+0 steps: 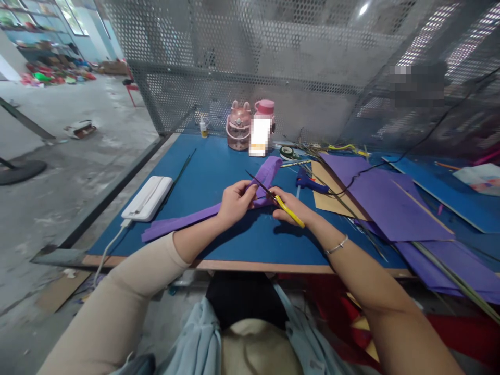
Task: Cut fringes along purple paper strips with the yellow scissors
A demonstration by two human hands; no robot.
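A long strip of purple crepe paper (195, 216) lies across the blue table, its far end folded over in a loop. My left hand (236, 200) pinches this strip near its middle, thumb on top. In my right hand (291, 204) is a pair of scissors (289, 211) with yellow handles; the dark blades point up and left, over the purple paper by my left fingertips. Whether the blades have paper between them I cannot make out. A blue glue gun (312, 183) lies just right of my right hand.
A white power bank (147, 198) with a cable is at the left. Behind stand a small glue bottle (203, 127), a pink jug (239, 127) and a pink-lidded bottle (265, 108). Purple sheets (383, 203), green stems and a tape roll (287, 152) lie to the right. Mesh panels (234, 57) close the back.
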